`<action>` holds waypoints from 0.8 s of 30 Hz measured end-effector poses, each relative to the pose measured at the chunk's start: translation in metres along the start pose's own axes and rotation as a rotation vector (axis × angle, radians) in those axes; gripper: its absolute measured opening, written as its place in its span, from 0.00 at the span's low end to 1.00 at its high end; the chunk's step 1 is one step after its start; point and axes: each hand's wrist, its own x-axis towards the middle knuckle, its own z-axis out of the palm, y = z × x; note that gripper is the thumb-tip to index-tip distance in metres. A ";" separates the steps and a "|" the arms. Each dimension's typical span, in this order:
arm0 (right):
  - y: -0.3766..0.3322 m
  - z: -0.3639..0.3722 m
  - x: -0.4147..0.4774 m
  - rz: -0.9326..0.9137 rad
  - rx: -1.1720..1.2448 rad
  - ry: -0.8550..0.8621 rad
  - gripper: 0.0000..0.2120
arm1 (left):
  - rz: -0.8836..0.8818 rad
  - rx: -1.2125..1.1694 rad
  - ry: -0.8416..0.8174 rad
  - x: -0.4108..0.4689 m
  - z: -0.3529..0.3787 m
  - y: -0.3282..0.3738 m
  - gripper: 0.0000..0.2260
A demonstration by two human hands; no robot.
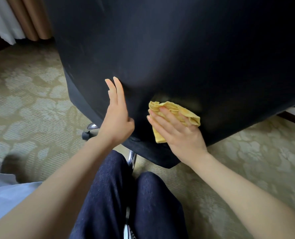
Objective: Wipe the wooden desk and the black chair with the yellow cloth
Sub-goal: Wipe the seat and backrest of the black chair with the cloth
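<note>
At 6 o'clock, nearest of all: knees in dark jeans (126, 204), drawn up close under the chair's lower edge. Bare forearms running up from 7 and 5 o'clock toward the middle.

Next out, the hands. Left hand (116, 118) just left of centre: flat and open, fingers straight and pointing to 12 o'clock, laid against the black chair (177, 57), holding nothing (bracing it, by the look). Right hand (177, 135) at about 3 o'clock from the left one, close beside it but apart: fingers spread and fairly straight, pressing the yellow cloth (184, 111) onto the chair's dark surface rather than gripping it. Cloth crumpled, showing past the fingertips toward 12 o'clock and below the palm at 7 o'clock.

Judged as mid-wipe on the low, curved part of the chair. No telling which of the wide black area above, toward 12 o'clock, is already done. Table nowhere in view, so its share of the job impossible to judge.

Further off: chrome chair base (91, 126) at 9 o'clock, patterned carpet (31, 100) around it, curtains (31, 18) far away at 11 o'clock.
</note>
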 end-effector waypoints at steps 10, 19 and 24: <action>-0.054 0.033 -0.021 -0.257 0.201 -0.232 0.26 | -0.056 0.058 -0.046 0.003 0.000 0.000 0.49; -0.007 0.016 -0.071 -0.399 0.237 -0.307 0.32 | -0.064 0.106 -0.118 0.003 -0.011 0.002 0.46; 0.044 -0.004 -0.081 -0.292 0.169 -0.172 0.26 | -0.072 0.060 -0.158 0.004 -0.018 0.006 0.45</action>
